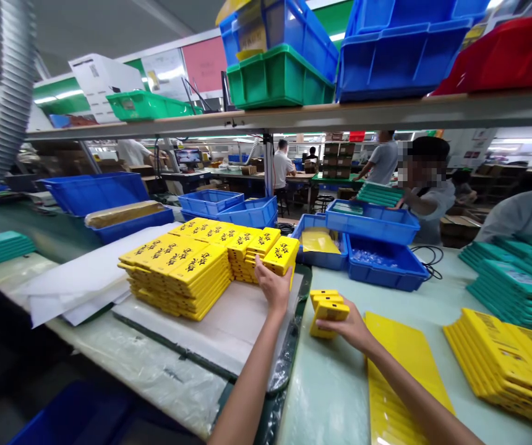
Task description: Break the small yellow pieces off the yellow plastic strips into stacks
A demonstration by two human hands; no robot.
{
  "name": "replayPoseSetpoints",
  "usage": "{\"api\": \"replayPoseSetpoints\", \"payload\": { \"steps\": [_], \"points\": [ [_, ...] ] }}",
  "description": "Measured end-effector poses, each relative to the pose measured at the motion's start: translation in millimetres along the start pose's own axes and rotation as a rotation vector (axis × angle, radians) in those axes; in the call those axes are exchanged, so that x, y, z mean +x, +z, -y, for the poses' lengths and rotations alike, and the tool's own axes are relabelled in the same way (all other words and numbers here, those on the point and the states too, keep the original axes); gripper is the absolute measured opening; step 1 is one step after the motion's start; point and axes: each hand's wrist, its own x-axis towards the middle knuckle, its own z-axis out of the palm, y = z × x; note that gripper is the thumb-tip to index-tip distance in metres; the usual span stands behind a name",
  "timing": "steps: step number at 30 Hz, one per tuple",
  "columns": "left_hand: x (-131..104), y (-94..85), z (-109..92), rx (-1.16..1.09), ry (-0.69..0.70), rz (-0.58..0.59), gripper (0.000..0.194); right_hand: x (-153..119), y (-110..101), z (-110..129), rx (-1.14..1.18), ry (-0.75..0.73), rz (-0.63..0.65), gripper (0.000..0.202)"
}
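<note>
My left hand [275, 285] is closed around the near end of a flat yellow case [281, 252] with black lettering, at the right end of the stacked rows. Its fingers lie on the left side and the thumb on the right. My right hand [352, 324] grips a few more yellow cases [328, 312], tilted and fanned, above the pale green table. Small dark openings show on their ends. The big block of stacked yellow cases [187, 262] stands on a white-lined dark tray [229, 321].
A yellow sheet [405, 371] lies right of centre, with more stacked yellow cases [507, 361] and teal cases [521, 281] beyond. Blue bins [386, 269] stand at the back. A shelf [266, 120] carrying bins crosses overhead. A co-worker [428, 198] holds teal cases across the table.
</note>
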Motion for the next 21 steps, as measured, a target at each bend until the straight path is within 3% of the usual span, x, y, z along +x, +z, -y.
{"api": "replayPoseSetpoints", "payload": {
  "steps": [7,14,21],
  "points": [
    [-0.8,-4.3,5.0,0.012,0.074,-0.008,0.091,-3.8,-0.2,-1.0,-0.019,-0.006,-0.006,0.056],
    [10.3,-8.0,-7.6,0.089,0.076,0.001,0.106,-4.7,0.0,-1.9,-0.009,0.0,-0.012,0.057],
    [31.3,-22.5,0.3,0.204,0.268,0.194,0.066,-7.5,-1.3,0.4,-0.01,-0.033,-0.019,0.054]
  ]
}}
